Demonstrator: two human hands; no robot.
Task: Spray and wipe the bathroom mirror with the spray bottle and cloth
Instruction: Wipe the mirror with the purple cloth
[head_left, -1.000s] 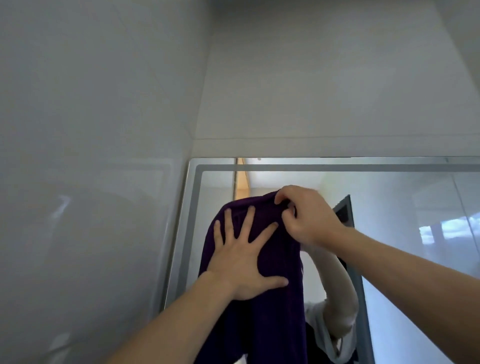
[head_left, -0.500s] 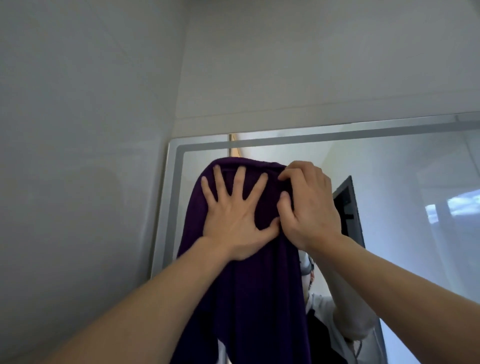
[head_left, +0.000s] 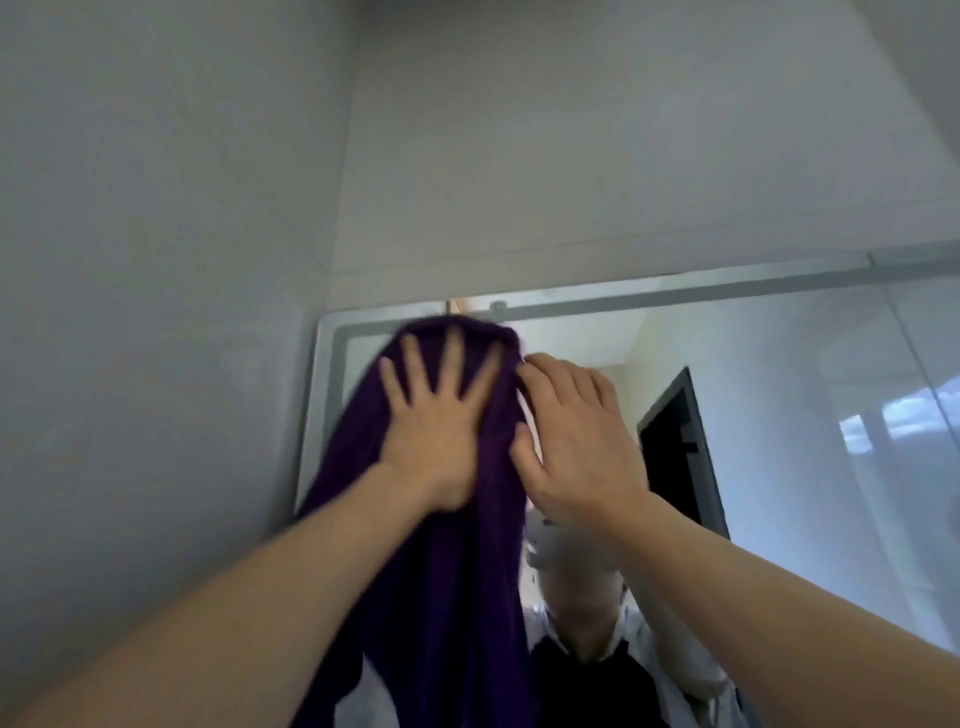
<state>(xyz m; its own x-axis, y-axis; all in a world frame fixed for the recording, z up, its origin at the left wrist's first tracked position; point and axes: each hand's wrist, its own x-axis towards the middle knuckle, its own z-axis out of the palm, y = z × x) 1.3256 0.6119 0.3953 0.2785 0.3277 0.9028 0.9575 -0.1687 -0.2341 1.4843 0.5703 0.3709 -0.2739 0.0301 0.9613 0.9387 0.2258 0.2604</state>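
I see two pale tiled walls (head_left: 156, 260) meeting in a corner, and below them the bathroom mirror (head_left: 779, 441) with a frosted band around its rim, filling the lower right of the view. Its top left corner sits close against the side wall.

A long dark purple cloth (head_left: 457, 597) is spread against the glass near that top left corner, its upper edge almost at the frosted band, the rest hanging straight down out of view.

My left hand (head_left: 436, 431) lies flat on the cloth, fingers spread and straight, pressing it to the glass. My right hand (head_left: 576, 441) is just beside it, fingers curled at the cloth's right edge; motion blur means I cannot tell whether that grip truly pinches the fabric or only touches it. The spray bottle is not in view.

My judgement of the risks: the cloth is held only by palm pressure, so if the left hand lifts while the right grip is loose, the heavy hanging length could drag it down. The bunched right edge may leave streaks. The corner against the wall could be missed, since the spread hand has little room there.
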